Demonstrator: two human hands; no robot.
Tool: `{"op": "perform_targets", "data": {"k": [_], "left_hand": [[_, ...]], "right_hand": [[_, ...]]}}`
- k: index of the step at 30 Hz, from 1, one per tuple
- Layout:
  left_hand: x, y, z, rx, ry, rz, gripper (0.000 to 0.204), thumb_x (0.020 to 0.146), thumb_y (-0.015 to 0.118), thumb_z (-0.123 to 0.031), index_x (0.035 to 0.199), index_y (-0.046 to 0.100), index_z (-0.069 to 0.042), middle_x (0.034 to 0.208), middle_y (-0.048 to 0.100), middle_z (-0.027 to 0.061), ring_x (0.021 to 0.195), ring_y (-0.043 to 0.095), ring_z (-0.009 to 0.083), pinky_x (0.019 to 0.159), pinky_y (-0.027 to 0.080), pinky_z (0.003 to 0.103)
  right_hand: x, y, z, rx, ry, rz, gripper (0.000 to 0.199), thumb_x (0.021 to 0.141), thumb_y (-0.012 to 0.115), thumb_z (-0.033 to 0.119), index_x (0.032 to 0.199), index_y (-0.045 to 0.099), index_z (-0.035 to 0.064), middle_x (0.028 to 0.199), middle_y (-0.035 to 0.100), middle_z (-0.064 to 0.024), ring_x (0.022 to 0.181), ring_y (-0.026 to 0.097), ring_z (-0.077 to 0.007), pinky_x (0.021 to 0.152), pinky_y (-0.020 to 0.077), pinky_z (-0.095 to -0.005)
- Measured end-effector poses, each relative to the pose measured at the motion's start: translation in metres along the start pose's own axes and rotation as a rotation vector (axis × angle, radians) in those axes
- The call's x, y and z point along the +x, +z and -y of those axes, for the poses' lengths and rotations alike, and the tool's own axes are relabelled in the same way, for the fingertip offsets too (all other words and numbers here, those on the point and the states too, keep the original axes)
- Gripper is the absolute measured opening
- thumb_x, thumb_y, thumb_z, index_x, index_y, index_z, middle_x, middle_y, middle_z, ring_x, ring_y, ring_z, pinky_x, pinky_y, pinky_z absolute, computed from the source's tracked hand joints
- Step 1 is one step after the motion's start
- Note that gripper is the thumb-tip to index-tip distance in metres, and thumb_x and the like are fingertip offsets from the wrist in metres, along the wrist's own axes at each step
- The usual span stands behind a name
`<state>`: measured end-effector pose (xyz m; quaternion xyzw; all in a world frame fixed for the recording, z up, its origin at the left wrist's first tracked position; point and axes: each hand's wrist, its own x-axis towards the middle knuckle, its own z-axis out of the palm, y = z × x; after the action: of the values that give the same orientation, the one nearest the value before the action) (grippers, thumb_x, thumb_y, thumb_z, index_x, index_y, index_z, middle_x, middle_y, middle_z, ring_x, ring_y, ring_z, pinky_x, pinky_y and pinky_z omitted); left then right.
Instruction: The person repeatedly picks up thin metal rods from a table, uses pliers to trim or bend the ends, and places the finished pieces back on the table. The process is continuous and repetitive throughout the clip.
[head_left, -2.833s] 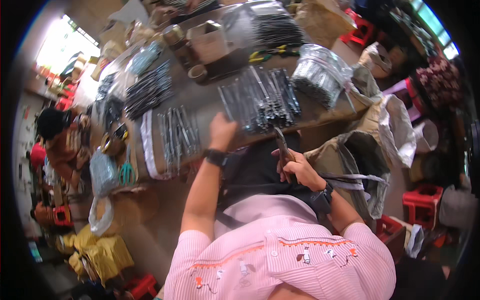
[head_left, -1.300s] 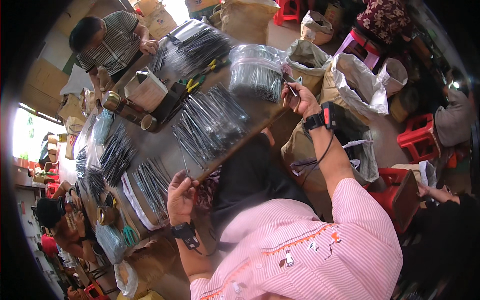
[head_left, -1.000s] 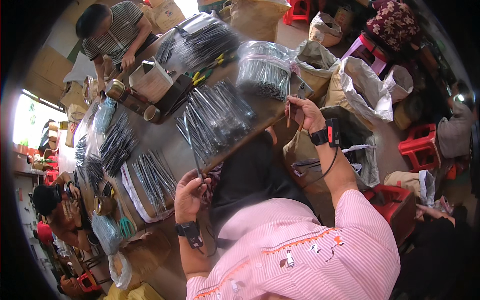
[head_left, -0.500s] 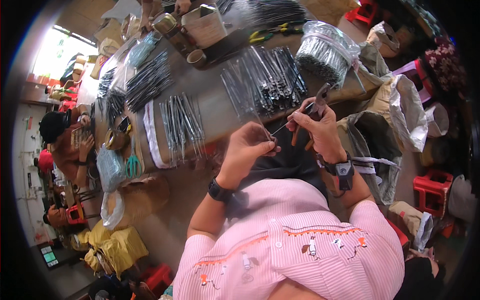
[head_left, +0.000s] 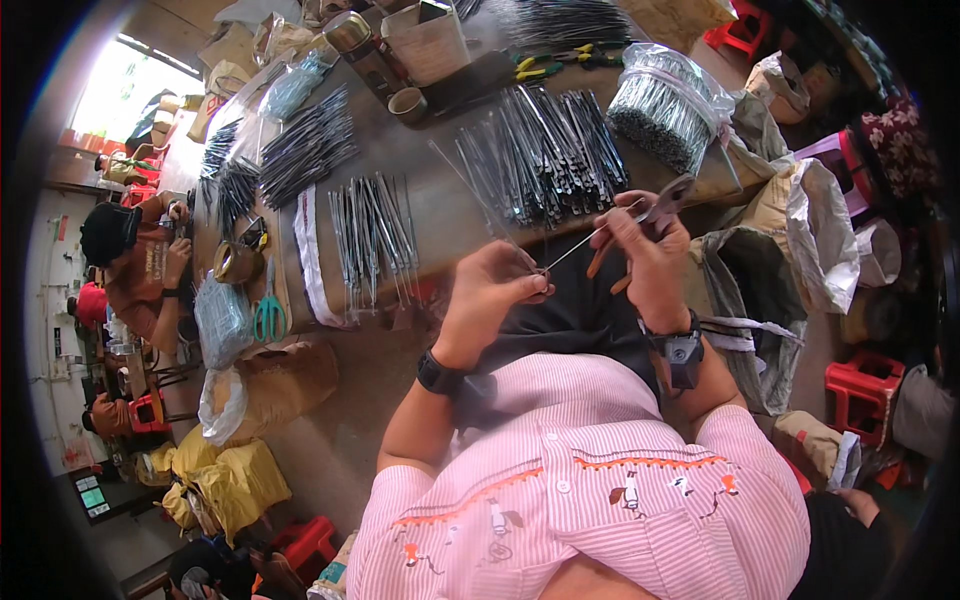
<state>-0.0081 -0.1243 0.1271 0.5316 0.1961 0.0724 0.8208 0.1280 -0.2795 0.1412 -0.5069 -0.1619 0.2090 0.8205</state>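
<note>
My left hand (head_left: 492, 295) is closed, with a thin metal strip (head_left: 512, 240) pinched between thumb and fingers. A thin straight wire (head_left: 572, 251) runs from those fingertips to my right hand (head_left: 648, 268). That hand is wrapped round pliers with orange handles (head_left: 597, 262), jaws pointing up and right, and its thumb and forefinger also touch the wire. How the wire and strip meet is too small to tell. Just beyond my hands, a pile of metal strips (head_left: 550, 150) lies on the table, with a smaller row of strips (head_left: 372, 235) to the left.
A plastic-wrapped wire bundle (head_left: 665, 105) stands at the table's right edge. Yellow-handled pliers (head_left: 540, 70) lie farther back. Teal scissors (head_left: 269, 312), a tape roll (head_left: 236, 262) and a cup (head_left: 407, 104) are to the left. Open sacks (head_left: 750, 290) stand right; another person (head_left: 150, 265) sits far left.
My right hand has lifted slightly up and right with the pliers, and more wire shows between my hands. The left hand has barely moved. The view has shifted a little.
</note>
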Motion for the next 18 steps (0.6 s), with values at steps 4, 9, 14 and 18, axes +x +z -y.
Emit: {"op": "perform_targets", "data": {"k": [4, 9, 14, 18], "left_hand": [[-0.004, 0.006, 0.001, 0.018, -0.009, 0.062, 0.021, 0.08, 0.068, 0.004, 0.099, 0.06, 0.004, 0.088, 0.066, 0.0075, 0.078, 0.067, 0.0156, 0.07, 0.055, 0.025], [-0.005, 0.016, -0.001, 0.132, -0.131, 0.133, 0.02, 0.079, 0.068, 0.003, 0.098, 0.063, 0.003, 0.085, 0.066, 0.0042, 0.072, 0.063, 0.0093, 0.066, 0.052, 0.022], [-0.008, 0.02, -0.008, 0.199, -0.241, 0.186, 0.02, 0.08, 0.068, 0.001, 0.099, 0.063, 0.003, 0.084, 0.066, 0.0041, 0.068, 0.061, 0.0072, 0.059, 0.049, 0.02], [-0.006, 0.024, -0.012, 0.2, -0.272, 0.218, 0.025, 0.08, 0.068, 0.001, 0.104, 0.061, 0.003, 0.082, 0.064, 0.0031, 0.066, 0.06, 0.0068, 0.056, 0.049, 0.02]], "right_hand": [[0.003, -0.011, -0.001, 0.002, 0.073, 0.046, 0.014, 0.09, 0.06, 0.002, 0.103, 0.057, -0.0044, 0.084, 0.066, -0.0137, 0.07, 0.066, -0.0171, 0.047, 0.0539, -0.03], [-0.003, -0.025, -0.012, -0.051, 0.297, 0.102, 0.024, 0.088, 0.064, 0.004, 0.111, 0.06, -0.0022, 0.091, 0.068, -0.0129, 0.071, 0.065, -0.0168, 0.064, 0.0534, -0.0267], [-0.003, -0.033, -0.014, -0.031, 0.375, 0.146, 0.025, 0.087, 0.066, 0.005, 0.111, 0.06, -0.0019, 0.091, 0.068, -0.013, 0.07, 0.065, -0.0166, 0.064, 0.0535, -0.0264], [-0.003, -0.036, -0.017, 0.0, 0.395, 0.14, 0.025, 0.086, 0.068, 0.005, 0.11, 0.06, -0.001, 0.089, 0.068, -0.012, 0.069, 0.065, -0.0166, 0.062, 0.0537, -0.026]]}}
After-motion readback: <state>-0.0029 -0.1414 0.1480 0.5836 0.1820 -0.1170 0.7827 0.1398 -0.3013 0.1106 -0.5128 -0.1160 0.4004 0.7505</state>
